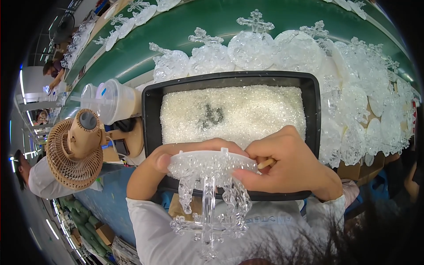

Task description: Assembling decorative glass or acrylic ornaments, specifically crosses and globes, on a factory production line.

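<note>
My left hand is closed round the far side of a clear plastic cross ornament. The ornament is tipped over, its round white base uppermost and its cross hanging toward me. My right hand is closed at the right edge of that base. A short tan, stick-like end shows between its fingers; the rest of it is hidden. Both hands are over the near side of a black tray filled with sparkling clear-white granules. A darker hollow in the granules shows the tray's bottom.
Similar clear cross ornaments stand in a row behind the tray and crowd its right side. Lidded plastic tubs and a tan fan are at the left. Beyond runs a green conveyor belt. Other people are farther left.
</note>
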### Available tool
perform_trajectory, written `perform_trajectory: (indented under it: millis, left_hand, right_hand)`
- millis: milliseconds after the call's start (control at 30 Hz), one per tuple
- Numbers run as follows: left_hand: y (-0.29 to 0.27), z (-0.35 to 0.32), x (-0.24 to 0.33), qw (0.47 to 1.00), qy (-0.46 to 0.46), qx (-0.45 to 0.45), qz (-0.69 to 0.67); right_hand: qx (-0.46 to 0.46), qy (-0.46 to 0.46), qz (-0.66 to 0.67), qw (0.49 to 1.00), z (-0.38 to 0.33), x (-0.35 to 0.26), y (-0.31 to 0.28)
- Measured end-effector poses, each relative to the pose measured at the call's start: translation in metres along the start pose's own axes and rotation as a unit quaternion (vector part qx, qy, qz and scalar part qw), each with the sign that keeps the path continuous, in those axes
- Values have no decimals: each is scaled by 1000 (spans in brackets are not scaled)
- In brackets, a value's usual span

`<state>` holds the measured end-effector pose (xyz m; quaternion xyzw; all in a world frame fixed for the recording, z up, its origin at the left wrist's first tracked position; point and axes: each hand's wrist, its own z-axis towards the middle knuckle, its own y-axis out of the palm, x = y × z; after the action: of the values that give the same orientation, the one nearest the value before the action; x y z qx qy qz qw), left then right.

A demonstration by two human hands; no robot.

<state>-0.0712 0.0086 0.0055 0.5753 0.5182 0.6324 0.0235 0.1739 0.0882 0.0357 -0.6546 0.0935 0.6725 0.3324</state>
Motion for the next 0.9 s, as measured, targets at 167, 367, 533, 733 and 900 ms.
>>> perform_trajectory:
  millis: [167, 367, 533, 733, 900]
  left_hand:
    - [5, 2, 2, 1000, 15, 1, -17]
    - [36, 4, 21, 990, -46, 135, 8]
    - [33, 7, 14, 985, -33, 167, 14]
    - [-4, -27, -25, 948, 77, 306, -46]
    - [-24, -22, -29, 932, 236, 50, -272]
  right_hand:
    - [5, -1, -4, 1000, 0, -2, -1]
    - [27, 10, -15, 999, -2, -4, -3]
    - [70, 6, -8, 997, -1, -6, -1]
    - [231, 11, 40, 972, -5, -2, 2]
    - [202, -107, -18, 973, -8, 7, -7]
